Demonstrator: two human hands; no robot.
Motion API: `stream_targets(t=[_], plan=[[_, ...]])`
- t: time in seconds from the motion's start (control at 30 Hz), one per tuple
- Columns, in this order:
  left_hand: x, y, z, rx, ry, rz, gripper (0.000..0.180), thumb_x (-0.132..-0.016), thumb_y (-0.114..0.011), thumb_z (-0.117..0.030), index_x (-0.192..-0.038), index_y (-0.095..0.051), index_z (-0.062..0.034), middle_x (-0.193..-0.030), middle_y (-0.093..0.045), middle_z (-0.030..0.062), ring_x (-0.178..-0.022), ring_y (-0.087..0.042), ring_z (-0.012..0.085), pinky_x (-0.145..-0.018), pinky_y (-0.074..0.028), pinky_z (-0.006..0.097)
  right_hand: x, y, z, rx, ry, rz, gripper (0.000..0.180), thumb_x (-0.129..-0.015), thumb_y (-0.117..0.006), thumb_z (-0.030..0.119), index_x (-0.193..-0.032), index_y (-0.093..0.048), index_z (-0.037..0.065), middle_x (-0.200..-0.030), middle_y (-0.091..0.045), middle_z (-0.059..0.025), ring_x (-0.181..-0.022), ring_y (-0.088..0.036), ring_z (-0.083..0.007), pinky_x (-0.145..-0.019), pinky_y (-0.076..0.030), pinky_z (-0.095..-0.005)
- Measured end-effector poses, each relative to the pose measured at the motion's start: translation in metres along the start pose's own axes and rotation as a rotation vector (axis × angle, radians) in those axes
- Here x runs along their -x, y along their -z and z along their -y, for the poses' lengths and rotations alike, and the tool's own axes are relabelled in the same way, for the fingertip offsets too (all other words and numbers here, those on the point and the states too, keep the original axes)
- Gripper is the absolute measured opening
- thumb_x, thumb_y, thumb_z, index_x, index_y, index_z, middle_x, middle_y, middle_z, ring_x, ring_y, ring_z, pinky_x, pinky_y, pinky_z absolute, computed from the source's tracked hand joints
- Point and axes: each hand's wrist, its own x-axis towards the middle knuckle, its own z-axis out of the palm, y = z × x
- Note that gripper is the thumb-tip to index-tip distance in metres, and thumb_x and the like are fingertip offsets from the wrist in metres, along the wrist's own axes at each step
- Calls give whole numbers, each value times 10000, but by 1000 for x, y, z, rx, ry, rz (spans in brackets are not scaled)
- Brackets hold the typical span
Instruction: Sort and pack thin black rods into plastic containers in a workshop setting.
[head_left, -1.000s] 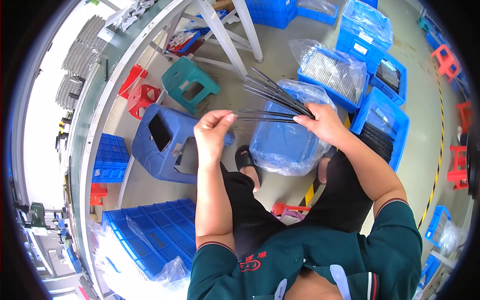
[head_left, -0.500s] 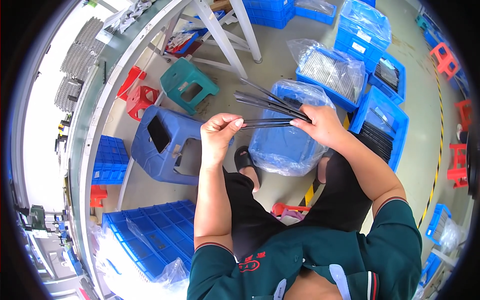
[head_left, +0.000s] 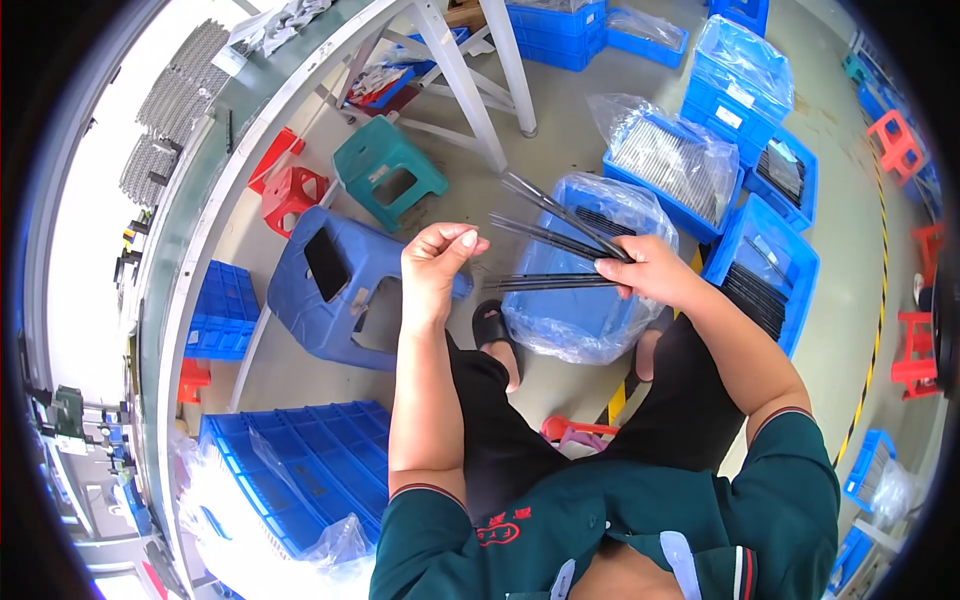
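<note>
Person is sitting among blue crates (head_left: 770, 255) on the floor, with a blue plastic stool (head_left: 325, 290) to the left and a teal stool (head_left: 390, 175) beyond it. Directly ahead, a blue bin lined with a clear plastic bag (head_left: 585, 300) is sitting between the knees.

Right hand (head_left: 650, 275) is closing around one end of a fan of thin dark rods (head_left: 555, 245); fingers pressed together on the bundle, the rods splaying out leftward and up-left from the fist, over the lined bin. Long axes are running roughly left to right across the view, the free tips pointing toward the left hand.

Left hand (head_left: 435, 265) is hovering just beside those free tips, loosely curled, thumb against forefinger; cannot tell whether it is pinching a rod tip or nothing. The lowest, most level rods are lying nearest to it, tips just right of its knuckles. So the left hand is the nearer one to the loose ends; the right is anchoring the other end.
</note>
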Motion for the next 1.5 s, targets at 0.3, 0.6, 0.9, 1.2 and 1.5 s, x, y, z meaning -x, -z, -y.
stream_targets(t=[0.3,0.6,0.9,1.2,1.5], plan=[[4,-1,1,71,25,78,139,-807,-671,-65,-898,-617,26,-788,-644,68,-729,-632,143,-711,-502,256,4,1,6,-245,-124,224,212,-847,-614,250,-764,-555,64,-583,-554,-15,-462,-456,-45,-409,-321,-189],[11,-8,-3,41,29,184,98,-787,-679,-21,-860,-624,14,-774,-640,58,-702,-613,124,-695,-499,250,3,1,1,-325,-167,322,258,-849,-620,273,-751,-538,50,-590,-553,-44,-407,-414,-46,-380,-306,-194],[10,8,-12,-130,11,93,124,-793,-670,-18,-900,-634,34,-817,-662,78,-758,-625,126,-710,-490,237,2,-1,1,-285,-191,308,279,-860,-600,326,-779,-556,62,-554,-536,-23,-399,-387,-44,-388,-285,-202],[12,6,-6,-106,-60,122,118,-776,-686,-7,-889,-654,8,-832,-660,54,-756,-607,107,-717,-484,226,0,-4,-1,-232,-196,320,287,-859,-600,343,-801,-573,63,-552,-535,-17,-409,-397,-46,-395,-294,-202],[10,1,-2,139,-114,158,127,-753,-701,-2,-865,-642,-3,-815,-645,67,-732,-603,128,-708,-491,242,5,0,3,-178,-167,289,286,-860,-600,335,-795,-576,57,-550,-532,-17,-426,-419,-56,-407,-307,-212]])
